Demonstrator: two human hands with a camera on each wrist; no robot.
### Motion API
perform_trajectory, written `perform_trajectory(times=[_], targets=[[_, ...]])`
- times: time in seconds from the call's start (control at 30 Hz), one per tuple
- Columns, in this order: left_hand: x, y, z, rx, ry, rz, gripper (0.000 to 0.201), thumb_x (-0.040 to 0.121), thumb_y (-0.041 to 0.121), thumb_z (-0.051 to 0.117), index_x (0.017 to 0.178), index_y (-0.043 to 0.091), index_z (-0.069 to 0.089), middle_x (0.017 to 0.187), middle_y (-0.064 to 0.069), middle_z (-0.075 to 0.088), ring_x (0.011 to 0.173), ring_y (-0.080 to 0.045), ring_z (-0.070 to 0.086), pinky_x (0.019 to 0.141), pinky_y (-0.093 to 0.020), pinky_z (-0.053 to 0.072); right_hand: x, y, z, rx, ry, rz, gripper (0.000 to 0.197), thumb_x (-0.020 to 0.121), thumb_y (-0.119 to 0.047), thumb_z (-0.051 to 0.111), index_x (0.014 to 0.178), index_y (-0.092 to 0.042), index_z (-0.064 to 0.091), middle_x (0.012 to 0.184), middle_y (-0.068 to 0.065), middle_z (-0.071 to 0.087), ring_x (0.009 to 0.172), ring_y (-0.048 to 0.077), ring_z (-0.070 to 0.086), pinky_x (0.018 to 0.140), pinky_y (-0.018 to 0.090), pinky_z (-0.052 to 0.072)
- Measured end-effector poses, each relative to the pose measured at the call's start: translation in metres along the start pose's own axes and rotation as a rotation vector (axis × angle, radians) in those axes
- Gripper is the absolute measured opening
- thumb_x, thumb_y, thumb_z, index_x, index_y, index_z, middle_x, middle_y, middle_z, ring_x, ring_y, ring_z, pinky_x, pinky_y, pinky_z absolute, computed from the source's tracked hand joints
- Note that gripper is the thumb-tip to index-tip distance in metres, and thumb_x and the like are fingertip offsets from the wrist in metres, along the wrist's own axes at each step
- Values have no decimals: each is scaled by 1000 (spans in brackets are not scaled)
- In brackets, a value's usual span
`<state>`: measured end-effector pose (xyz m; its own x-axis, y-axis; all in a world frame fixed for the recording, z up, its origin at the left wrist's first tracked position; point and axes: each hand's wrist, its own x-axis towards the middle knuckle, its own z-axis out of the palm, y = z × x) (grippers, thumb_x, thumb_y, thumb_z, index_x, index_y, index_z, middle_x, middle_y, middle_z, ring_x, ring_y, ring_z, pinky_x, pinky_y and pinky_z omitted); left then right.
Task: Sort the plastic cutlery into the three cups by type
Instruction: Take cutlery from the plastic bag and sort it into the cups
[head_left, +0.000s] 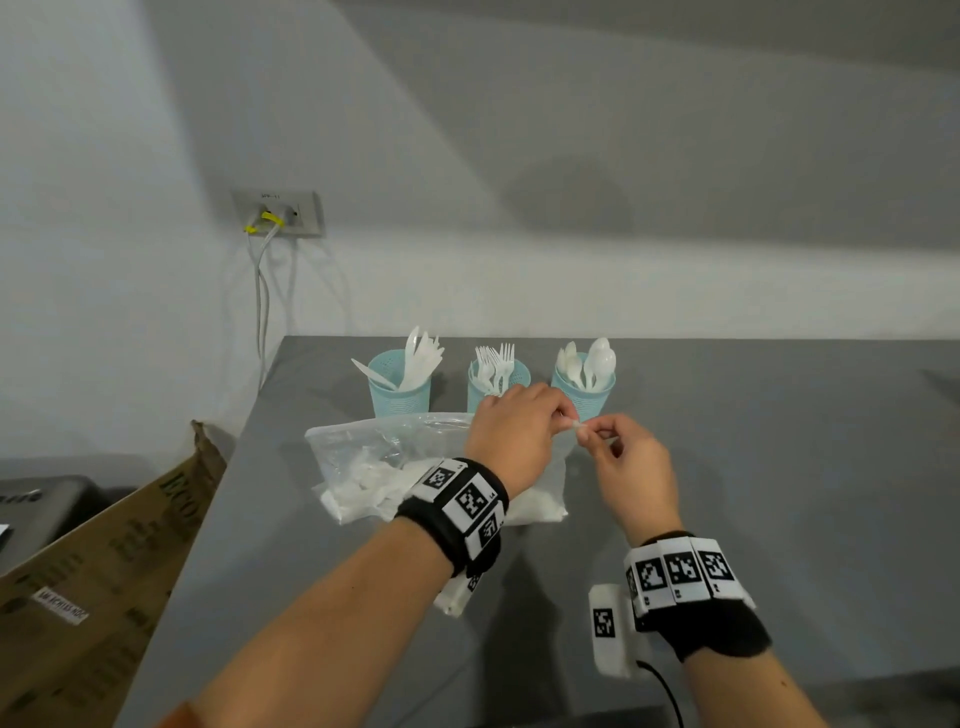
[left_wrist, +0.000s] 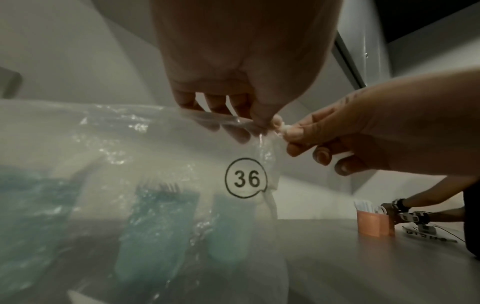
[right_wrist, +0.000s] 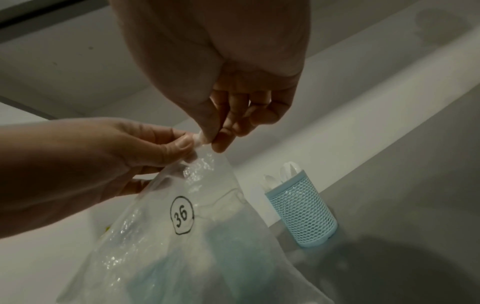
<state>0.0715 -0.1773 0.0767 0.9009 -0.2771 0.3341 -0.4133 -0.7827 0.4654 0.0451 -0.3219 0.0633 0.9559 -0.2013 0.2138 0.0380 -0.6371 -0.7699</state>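
Note:
Three teal mesh cups stand in a row at the back of the grey table (head_left: 779, 467): a knife cup (head_left: 400, 395), a fork cup (head_left: 480, 392) and a spoon cup (head_left: 597, 400) (right_wrist: 301, 211). In front of them lies a clear plastic bag (head_left: 384, 457) (left_wrist: 130, 164) (right_wrist: 182, 246) marked 36, holding white cutlery. My left hand (head_left: 563, 415) (left_wrist: 259, 123) pinches the bag's raised top edge near its right corner. My right hand (head_left: 589, 431) (right_wrist: 210, 142) pinches a small white tab (head_left: 578, 426) (right_wrist: 200, 137) at that same corner, fingertip to fingertip with the left.
A cardboard box (head_left: 104, 571) leans at the table's left edge, below a wall socket with cables (head_left: 278, 213). A white marker-tagged device (head_left: 608, 629) with a black cord lies near my right wrist. Far right, another person's arm (left_wrist: 428, 207) reaches by an orange holder (left_wrist: 374, 223).

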Motion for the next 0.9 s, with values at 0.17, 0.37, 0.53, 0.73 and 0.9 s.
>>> perform_trajectory(times=[0.17, 0.37, 0.53, 0.73, 0.9], targets=[[-10, -37, -18, 92, 123, -107, 13, 97, 30, 46, 99, 32, 59, 102, 15, 58, 99, -8, 53, 84, -28, 27, 9, 0, -5, -49, 19, 40, 9, 92, -37, 55, 85, -32, 57, 89, -10, 61, 84, 15, 57, 69, 31, 43], [-67, -122, -80, 287, 320, -422, 17, 91, 15, 53, 94, 30, 62, 94, 10, 63, 95, -17, 59, 97, -41, 30, 28, 18, -21, -44, 43, 117, 8, 93, -34, 55, 87, -30, 56, 88, -8, 58, 83, 20, 57, 72, 31, 40], [-100, -151, -103, 282, 277, -524, 12, 94, 17, 48, 96, 23, 58, 99, 0, 60, 96, -24, 56, 84, -43, 41, 39, 31, -18, -37, 15, 87, 8, 93, -32, 55, 91, -24, 58, 99, 0, 60, 88, 22, 58, 76, 34, 44], [-92, -127, -81, -209, 154, -507, 28, 95, 50, 42, 107, 32, 60, 110, 5, 59, 100, -12, 55, 90, -36, 44, 29, 8, 10, 283, -112, -48, 2, 89, -26, 64, 90, -25, 63, 111, -3, 48, 95, 14, 55, 83, 20, 42], [-80, -120, -72, 30, 115, -703, 47, 92, 56, 44, 78, 22, 74, 80, -6, 63, 89, -28, 60, 79, -36, 48, 31, 15, 37, 55, -83, 44, 20, 83, -16, 69, 100, -27, 71, 109, -1, 31, 111, 28, 45, 105, 36, 40]])
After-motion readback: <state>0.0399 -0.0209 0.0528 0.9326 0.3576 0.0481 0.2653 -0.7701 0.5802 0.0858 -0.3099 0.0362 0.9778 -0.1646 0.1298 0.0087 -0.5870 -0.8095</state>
